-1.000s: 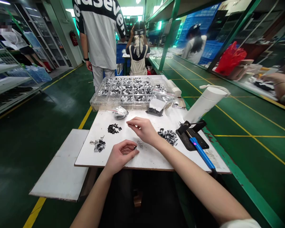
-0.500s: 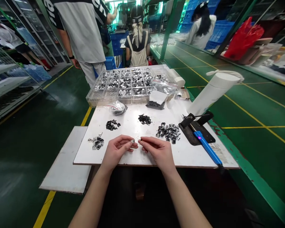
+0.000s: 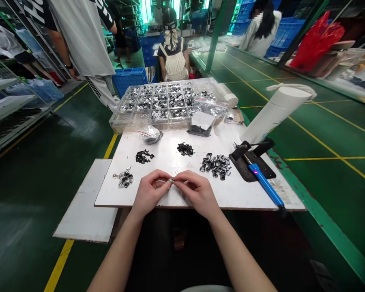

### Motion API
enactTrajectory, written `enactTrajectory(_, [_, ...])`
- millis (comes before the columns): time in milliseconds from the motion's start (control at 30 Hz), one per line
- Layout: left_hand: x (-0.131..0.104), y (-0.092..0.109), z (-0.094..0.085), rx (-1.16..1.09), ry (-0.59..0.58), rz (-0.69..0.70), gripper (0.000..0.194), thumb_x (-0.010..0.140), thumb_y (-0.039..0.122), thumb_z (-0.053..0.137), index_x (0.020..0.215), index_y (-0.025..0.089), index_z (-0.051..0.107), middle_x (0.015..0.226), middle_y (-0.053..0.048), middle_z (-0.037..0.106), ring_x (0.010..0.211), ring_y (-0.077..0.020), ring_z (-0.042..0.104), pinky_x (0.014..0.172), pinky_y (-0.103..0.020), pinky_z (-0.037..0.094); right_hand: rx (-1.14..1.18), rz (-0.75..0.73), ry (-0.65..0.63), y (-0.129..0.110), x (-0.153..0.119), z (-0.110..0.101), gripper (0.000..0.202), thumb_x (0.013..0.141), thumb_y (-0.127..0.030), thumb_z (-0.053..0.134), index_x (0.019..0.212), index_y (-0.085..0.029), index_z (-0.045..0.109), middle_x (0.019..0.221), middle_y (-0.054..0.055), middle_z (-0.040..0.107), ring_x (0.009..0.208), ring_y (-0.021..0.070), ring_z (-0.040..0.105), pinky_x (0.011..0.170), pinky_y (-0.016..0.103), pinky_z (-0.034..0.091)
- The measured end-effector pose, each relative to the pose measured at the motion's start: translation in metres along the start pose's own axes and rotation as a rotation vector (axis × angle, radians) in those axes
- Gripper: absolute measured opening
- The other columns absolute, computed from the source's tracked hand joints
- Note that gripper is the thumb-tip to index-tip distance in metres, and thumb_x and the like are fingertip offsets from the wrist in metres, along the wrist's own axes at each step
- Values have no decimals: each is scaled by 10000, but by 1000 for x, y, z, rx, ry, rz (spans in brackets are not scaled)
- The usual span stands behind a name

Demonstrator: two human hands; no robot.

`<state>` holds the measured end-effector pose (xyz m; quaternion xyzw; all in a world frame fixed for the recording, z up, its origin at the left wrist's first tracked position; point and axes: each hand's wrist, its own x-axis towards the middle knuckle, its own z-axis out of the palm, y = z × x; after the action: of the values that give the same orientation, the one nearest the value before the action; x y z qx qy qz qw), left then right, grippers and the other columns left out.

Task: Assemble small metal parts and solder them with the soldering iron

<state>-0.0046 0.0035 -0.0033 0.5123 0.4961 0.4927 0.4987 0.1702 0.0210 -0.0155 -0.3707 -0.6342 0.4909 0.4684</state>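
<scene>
My left hand (image 3: 153,190) pinches a small shiny metal part (image 3: 171,180) between thumb and fingertips, above the front of the white table (image 3: 109,198). My right hand (image 3: 196,190) meets it there, its thumb and forefinger closed at the same part; whatever else those fingers hold is too small to make out. Close by lie a pile of silvery metal pieces (image 3: 125,178) on the left, small black pieces (image 3: 144,156) and more black pieces (image 3: 185,149) beyond the hands, and black-and-silver pieces (image 3: 216,165) on the right.
A blue soldering iron (image 3: 266,184) rests on its black stand (image 3: 246,172) at the right. Behind are a clear compartment box (image 3: 114,123) of metal parts, plastic bags (image 3: 152,134) and a white cylinder (image 3: 273,111). A person (image 3: 82,40) stands beyond the table.
My hands have come together, the right fingertips moving left to meet the left ones at the metal part. The standing person has shifted left in view.
</scene>
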Motion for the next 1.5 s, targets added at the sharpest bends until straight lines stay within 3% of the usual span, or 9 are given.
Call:
enactTrajectory(233, [-2,3,1,-3,28,-117,227,716,270,854,863,142,738,828,-53,765,806,-184,735,786,-273,605,-44,-86,-10,0,-2,-2,206,929,-204,638,1023,-292,799,951,41,679,842,159,649,686,278,491])
enactTrajectory(433, [-1,3,0,-36,35,-119,359,688,271,884,1010,167,764,829,-43,787,820,-179,749,778,-250,614,-1,-57,7,-1,-2,-3,220,928,-218,641,1056,-303,798,962,45,676,811,154,638,651,277,488])
enactTrajectory(633, [-3,1,3,-26,24,-76,282,734,273,852,980,148,792,934,-75,811,880,-225,771,882,-327,630,100,75,56,-1,-2,-3,146,881,-269,703,987,-261,802,946,46,713,798,159,650,650,273,506])
enactTrajectory(833, [-5,0,6,14,44,-50,241,761,250,829,983,158,806,954,-68,812,894,-230,774,892,-326,632,136,202,109,-2,-1,-2,176,789,-329,793,912,-203,787,749,26,722,654,144,627,630,271,518])
enactTrajectory(1200, [-4,3,6,143,39,91,149,822,234,764,957,193,814,1018,-68,766,914,-214,734,784,-284,631,100,188,106,2,1,-1,158,781,-337,785,850,-195,778,826,62,752,720,176,651,641,289,522])
enactTrajectory(1500, [-4,-3,5,143,49,30,206,789,260,804,976,173,795,946,-59,788,848,-206,751,826,-302,631,140,201,116,-3,2,-3,151,742,-319,799,798,-184,763,725,38,720,624,154,627,589,278,516])
